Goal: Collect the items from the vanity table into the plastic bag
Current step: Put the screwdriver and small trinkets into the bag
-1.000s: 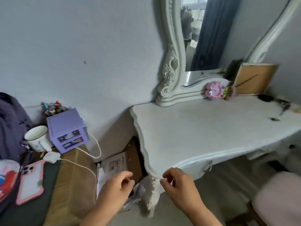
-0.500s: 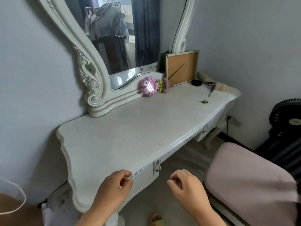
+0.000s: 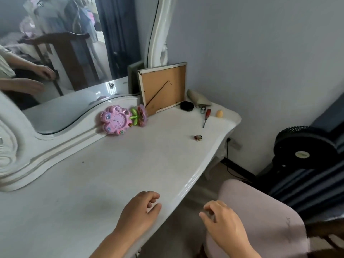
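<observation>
- Fingers (image 3: pixel 151 201) of both the left hand (image 3: pixel 138 214) and right hand (image 3: pixel 222 223) hang loosely curled, holding nothing
- View has swung right; flower clock (image 3: pixel 113 121), screwdriver (image 3: pixel 206 118) now lie far beyond them on the bench (image 3: pixel 111 174), uncollected; no bag visible

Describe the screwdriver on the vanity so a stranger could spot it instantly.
Start at the picture frame leaning backwards-out at the vanity table's far right end. Just right of it, past the black round case, lies the screwdriver: the only long thin item there, with a red handle and dark shaft.
</observation>
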